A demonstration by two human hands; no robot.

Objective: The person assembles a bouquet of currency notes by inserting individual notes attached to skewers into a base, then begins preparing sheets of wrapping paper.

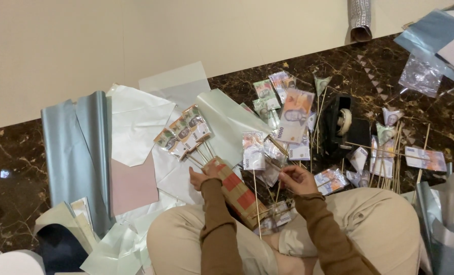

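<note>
I sit on a dark marble floor (13, 168) with my knees in view. My left hand (200, 177) rests on the top end of a brown cardboard block with red tape (237, 194) lying across my lap. Three banknotes on thin wooden sticks (182, 133) stand stuck in that end. My right hand (295, 179) pinches a thin wooden skewer that carries a banknote in a clear sleeve (294, 116). Another sleeved note on a stick (253, 150) stands between my hands.
Sheets of wrapping paper, silver-blue (77, 153), white (138, 122) and pink (133, 186), lie to the left. A black tape dispenser (342, 125), loose banknotes (425, 158) and several skewers lie to the right. A glittery roll (360, 19) leans by the wall.
</note>
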